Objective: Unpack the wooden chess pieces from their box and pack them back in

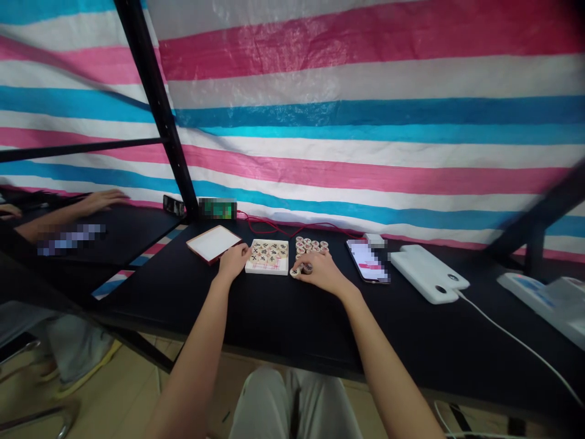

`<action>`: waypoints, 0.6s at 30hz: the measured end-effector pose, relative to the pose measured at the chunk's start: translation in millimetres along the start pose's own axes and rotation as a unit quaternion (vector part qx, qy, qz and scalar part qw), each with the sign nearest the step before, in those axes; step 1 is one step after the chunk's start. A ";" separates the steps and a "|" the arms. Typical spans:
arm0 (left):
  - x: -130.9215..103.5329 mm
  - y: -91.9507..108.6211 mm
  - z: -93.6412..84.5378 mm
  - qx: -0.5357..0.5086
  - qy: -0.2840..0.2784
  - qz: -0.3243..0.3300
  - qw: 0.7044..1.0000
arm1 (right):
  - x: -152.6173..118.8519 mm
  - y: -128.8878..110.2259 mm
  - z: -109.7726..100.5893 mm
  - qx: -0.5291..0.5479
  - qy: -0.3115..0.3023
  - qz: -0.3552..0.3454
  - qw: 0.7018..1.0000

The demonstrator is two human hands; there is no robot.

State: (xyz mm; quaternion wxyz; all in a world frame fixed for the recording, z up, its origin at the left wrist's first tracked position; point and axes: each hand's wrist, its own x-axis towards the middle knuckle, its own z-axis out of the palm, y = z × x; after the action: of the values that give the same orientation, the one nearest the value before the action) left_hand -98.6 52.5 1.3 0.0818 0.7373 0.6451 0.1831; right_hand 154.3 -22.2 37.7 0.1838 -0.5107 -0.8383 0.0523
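A shallow white box [267,272] lies on the black table, with several round xiangqi pieces [269,249] in rows inside it and part of its floor showing. My left hand [234,262] is at the box's left wall, its fingers closed on the edge. To the right of the box, my right hand [323,272] is closed on a xiangqi piece [295,272] with thumb and fingers, low over the table. Another piece [308,267] shows under its fingers. Just beyond that hand stand more pieces in rows [312,244], partly covered by it.
The box lid [214,242] rests at the left. A phone [368,261], a white device [429,274] with a cable, and a green-screened device [218,208] with a red wire are on the table. Another person's hand [103,200] is beyond the black frame post [158,91].
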 end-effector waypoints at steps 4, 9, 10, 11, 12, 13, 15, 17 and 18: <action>-0.8 2.3 -2.0 -0.001 -0.002 0.002 1.000 | -1.5 3.8 -0.1 -0.003 -0.017 0.000 1.000; -0.3 4.1 -3.2 0.005 -0.005 -0.008 1.000 | -3.6 5.7 -2.9 -0.010 -0.019 0.010 1.000; -0.2 4.0 -3.1 0.006 -0.006 -0.007 1.000 | -3.7 5.4 -3.3 -0.012 -0.014 0.010 1.000; 0.0 3.8 -2.9 0.006 -0.006 -0.005 1.000 | -3.7 5.0 -3.5 -0.016 -0.010 0.008 1.000; 0.0 3.6 -2.8 0.006 -0.004 -0.004 1.000 | -3.6 4.7 -3.5 -0.020 -0.006 0.006 1.000; -0.1 3.4 -2.6 0.006 -0.003 -0.004 1.000 | -3.5 4.5 -3.3 -0.024 -0.003 0.006 1.000; -0.5 3.3 -2.6 0.005 -0.001 -0.006 1.000 | -3.3 4.4 -2.6 -0.030 0.001 0.004 1.000; -1.2 3.7 -3.0 0.001 -0.001 -0.006 1.000 | -3.1 4.6 -2.0 -0.029 0.004 -0.001 1.000; -1.4 4.0 -3.4 -0.002 -0.003 -0.006 1.000 | -2.9 4.6 -1.7 -0.027 0.003 -0.003 1.000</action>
State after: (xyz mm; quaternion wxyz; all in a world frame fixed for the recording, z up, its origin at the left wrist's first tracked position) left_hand -96.3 50.1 5.6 0.0860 0.7336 0.6491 0.1819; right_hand 159.9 -22.8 37.3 0.1731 -0.5128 -0.8404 0.0275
